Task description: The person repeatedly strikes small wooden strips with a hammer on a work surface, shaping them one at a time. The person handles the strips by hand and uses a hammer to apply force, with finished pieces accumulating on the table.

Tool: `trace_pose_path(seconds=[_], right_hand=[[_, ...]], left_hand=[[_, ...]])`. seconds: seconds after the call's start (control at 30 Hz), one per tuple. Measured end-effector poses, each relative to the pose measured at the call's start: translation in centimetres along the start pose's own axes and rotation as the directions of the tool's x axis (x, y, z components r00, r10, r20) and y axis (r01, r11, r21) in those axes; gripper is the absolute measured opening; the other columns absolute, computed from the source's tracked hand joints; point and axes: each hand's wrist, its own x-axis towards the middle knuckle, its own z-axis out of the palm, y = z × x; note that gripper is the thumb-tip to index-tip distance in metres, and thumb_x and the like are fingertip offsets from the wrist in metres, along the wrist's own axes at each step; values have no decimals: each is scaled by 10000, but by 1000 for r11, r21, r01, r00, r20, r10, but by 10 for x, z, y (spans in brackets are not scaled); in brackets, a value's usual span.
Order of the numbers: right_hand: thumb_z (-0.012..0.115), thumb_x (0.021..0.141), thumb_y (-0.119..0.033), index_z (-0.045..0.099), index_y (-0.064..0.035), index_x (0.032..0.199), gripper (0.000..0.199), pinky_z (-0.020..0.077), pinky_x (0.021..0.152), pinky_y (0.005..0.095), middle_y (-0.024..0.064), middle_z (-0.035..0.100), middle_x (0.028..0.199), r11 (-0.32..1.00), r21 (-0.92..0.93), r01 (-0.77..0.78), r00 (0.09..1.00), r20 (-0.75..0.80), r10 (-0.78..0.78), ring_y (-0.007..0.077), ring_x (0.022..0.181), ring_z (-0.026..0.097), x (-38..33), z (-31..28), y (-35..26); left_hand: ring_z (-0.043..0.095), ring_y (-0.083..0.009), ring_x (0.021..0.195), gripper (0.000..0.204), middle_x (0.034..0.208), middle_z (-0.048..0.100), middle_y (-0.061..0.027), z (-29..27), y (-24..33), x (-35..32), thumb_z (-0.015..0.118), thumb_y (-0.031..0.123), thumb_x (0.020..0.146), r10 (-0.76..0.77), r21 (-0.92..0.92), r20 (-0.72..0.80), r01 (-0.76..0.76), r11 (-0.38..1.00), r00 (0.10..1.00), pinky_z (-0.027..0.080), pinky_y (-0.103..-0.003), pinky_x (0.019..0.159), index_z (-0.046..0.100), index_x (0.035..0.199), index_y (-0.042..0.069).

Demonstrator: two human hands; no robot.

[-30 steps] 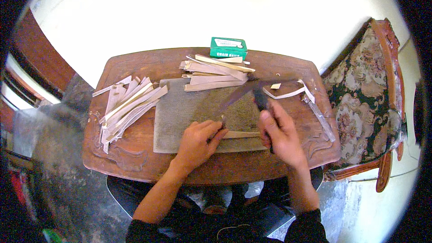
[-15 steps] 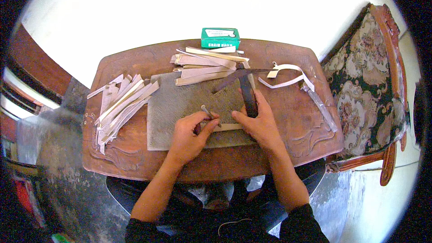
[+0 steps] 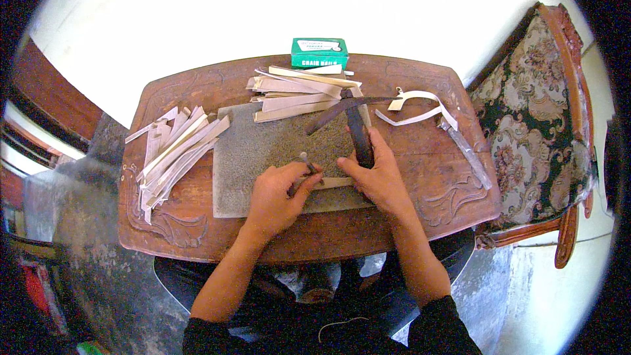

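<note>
My left hand (image 3: 276, 194) is closed around a short metal rod with a rounded head (image 3: 305, 160), like a punch. The rod leans over a pale flat strip (image 3: 336, 183) lying on a grey rough slab (image 3: 243, 164). To the right, my right hand (image 3: 381, 174) grips a thick dark bar (image 3: 359, 133) between thumb and fingers, its far end pointing away from me. The right hand covers the strip's right end. A thin dark strip (image 3: 328, 117) lies across the slab, meeting the bar near its far end.
A pile of pale strips (image 3: 181, 151) lies left of the slab, another bundle (image 3: 299, 92) behind it. A green box (image 3: 319, 54) stands at the back. On the right lie a curled white strip (image 3: 427, 96) and a knife-like blade (image 3: 468, 156). A floral-upholstered chair (image 3: 532, 118) flanks the carved table (image 3: 302, 240).
Both hands keep their grips and nearly the same places. The whole view has shifted very slightly; nothing was taken up or let go.
</note>
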Motion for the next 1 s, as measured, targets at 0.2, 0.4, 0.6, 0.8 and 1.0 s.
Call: trace_pose_path(seconds=[0.2,0.4,0.6,0.8,1.0], right_hand=[[744,838,-77,508,-67,1304,522,380,483,227,-35,524,749,999,-2,49,999,0,-49,49,574,474,0,2,2],[744,836,-145,518,-14,1282,517,485,774,317,84,620,965,994,-59,87,996,-14,-88,180,848,589,1,0,1],[718,862,-153,525,13,1268,479,501,861,345,122,645,1042,997,51,51,999,0,-51,211,930,617,2,0,2],[655,933,-143,515,-73,1263,365,353,493,249,-20,515,760,993,93,74,997,-18,-73,75,577,453,4,2,9],[614,974,-231,520,-37,1292,385,476,648,334,85,621,925,997,62,-54,998,-34,56,170,729,563,-17,-12,-25]], left_hand=[[616,-296,648,100,817,680,-73,5,-5,1,699,171,861,158,14,-28,-158,987,987,420,-410,601,681,886,76],[623,-306,666,116,788,666,-76,-1,5,6,685,184,866,254,117,19,-254,960,967,427,-406,597,670,895,73],[620,-309,661,116,790,663,-80,-2,9,5,675,187,870,256,226,74,-266,937,964,438,-414,598,672,918,82],[655,-345,723,164,846,672,-120,2,8,5,672,160,872,161,25,16,-162,987,987,513,-445,626,683,987,43],[663,-349,739,164,851,665,-130,8,4,-1,669,131,875,140,-7,-23,-141,990,990,530,-424,612,682,1010,39]])
